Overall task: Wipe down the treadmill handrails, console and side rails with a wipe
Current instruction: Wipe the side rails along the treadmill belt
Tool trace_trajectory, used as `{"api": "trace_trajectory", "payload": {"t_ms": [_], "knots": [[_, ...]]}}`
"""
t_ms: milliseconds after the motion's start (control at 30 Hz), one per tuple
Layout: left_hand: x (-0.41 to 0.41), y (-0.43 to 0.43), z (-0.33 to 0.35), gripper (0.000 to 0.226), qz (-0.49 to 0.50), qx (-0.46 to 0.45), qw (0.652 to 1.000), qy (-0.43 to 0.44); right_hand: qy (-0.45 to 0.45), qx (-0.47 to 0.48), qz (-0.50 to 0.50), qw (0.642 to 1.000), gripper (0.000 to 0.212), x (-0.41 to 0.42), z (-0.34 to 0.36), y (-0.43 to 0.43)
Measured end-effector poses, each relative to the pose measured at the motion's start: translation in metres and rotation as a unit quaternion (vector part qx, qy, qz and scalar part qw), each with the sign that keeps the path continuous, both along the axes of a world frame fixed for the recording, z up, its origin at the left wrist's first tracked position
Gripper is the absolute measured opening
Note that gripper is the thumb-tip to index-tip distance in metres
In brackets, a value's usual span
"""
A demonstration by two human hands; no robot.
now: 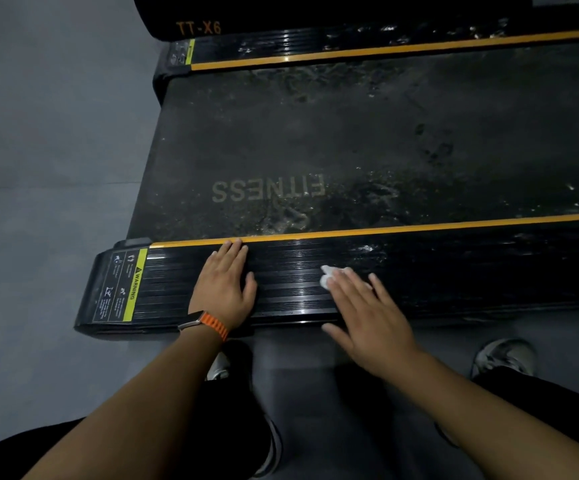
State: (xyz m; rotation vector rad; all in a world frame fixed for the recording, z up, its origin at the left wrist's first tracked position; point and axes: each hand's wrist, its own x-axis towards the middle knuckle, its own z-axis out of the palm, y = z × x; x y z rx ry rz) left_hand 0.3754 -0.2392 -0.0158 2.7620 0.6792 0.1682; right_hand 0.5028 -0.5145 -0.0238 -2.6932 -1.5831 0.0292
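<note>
At the far left end of the near side rail [281, 289] sits a warning label [121, 285] with a yellow-green strip; the rail's ribbed black top runs rightward from it, edged by an orange stripe [385, 230] along the belt [316, 140].

The left hand [224, 282] lies flat on the ribs just right of the label, fingers [234, 247] spread open and gripping nothing, tips reaching the stripe. It looks like a brace for the lean, and it serves best planted still, weight through the palm. An orange-strapped watch [208, 323] sits on that wrist.

Further right, the right hand [367, 313] presses the wipe [331, 275] onto the same rail. The fingers are extended and flat, pinning the wipe rather than clenching it; only a small white crumple shows beyond the fingertips. The wipe seems bunched, so opening it out under the palm would cover more ribs per pass.

The step in hand is probably the near rail. Strokes should follow the grooves lengthwise, since dirt will sit in the channels. To the right the rail shows wet, streaky glints, so overlapping passes would even those out. The label end and the strip under the left hand likely remain to be done. The far rail [350, 50] beyond the belt carries similar streaks.
</note>
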Motion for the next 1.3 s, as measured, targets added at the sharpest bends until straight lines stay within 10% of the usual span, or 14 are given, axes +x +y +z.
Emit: {"api": "trace_trajectory", "payload": {"t_ms": [1300], "knots": [[0.001, -0.005, 0.003, 0.067, -0.003, 0.025, 0.999, 0.02, 0.078, -0.054, -0.029, 0.995, 0.093, 0.054, 0.019, 0.04]]}}
